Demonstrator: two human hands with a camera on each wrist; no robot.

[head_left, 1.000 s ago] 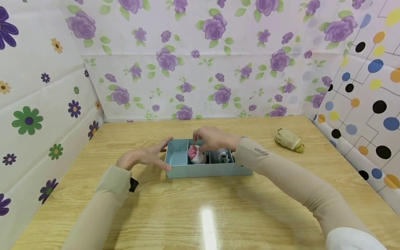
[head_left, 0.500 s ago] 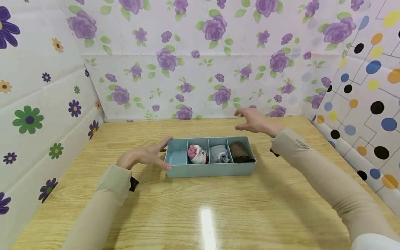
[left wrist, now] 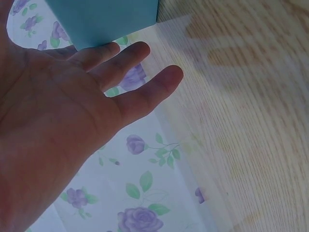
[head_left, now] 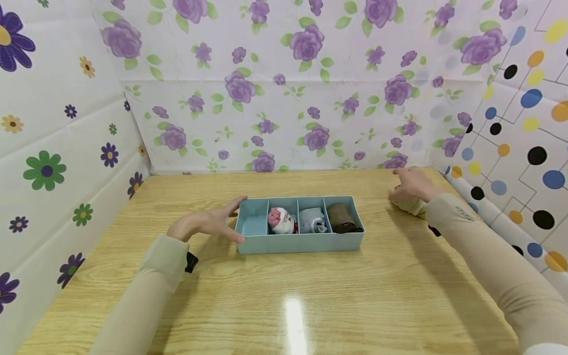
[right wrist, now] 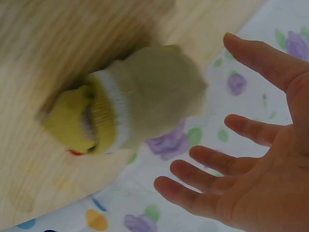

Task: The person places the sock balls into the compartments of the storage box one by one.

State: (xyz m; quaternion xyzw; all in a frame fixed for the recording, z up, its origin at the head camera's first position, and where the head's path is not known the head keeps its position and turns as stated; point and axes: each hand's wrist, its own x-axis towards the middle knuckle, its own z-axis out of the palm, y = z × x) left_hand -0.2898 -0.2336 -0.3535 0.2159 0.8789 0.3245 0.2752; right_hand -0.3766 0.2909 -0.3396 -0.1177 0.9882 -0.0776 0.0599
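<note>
A light blue divided box (head_left: 301,243) stands mid-table. My left hand (head_left: 206,222) spreads round its left end, thumb by the front corner and fingers at the back; in the left wrist view fingertips meet the box wall (left wrist: 111,21). From the second compartment rightward lie a pink and white rolled sock (head_left: 284,222), a grey rolled sock (head_left: 311,219) and a brown rolled sock (head_left: 341,217). At the right, my right hand (head_left: 414,185) reaches over a tan rolled sock (right wrist: 154,92) with a yellow end. Its fingers are spread and apart from the sock in the right wrist view.
The wooden table (head_left: 248,301) backs onto a purple-flowered sheet (head_left: 275,98). A dotted sheet (head_left: 523,158) borders the right side near the tan sock, and a flower-print sheet (head_left: 66,128) borders the left.
My right hand has left the box's second compartment and moved rightward, uncovering the brown sock, until it is over the tan sock. My left hand has stayed at the box's left end.
</note>
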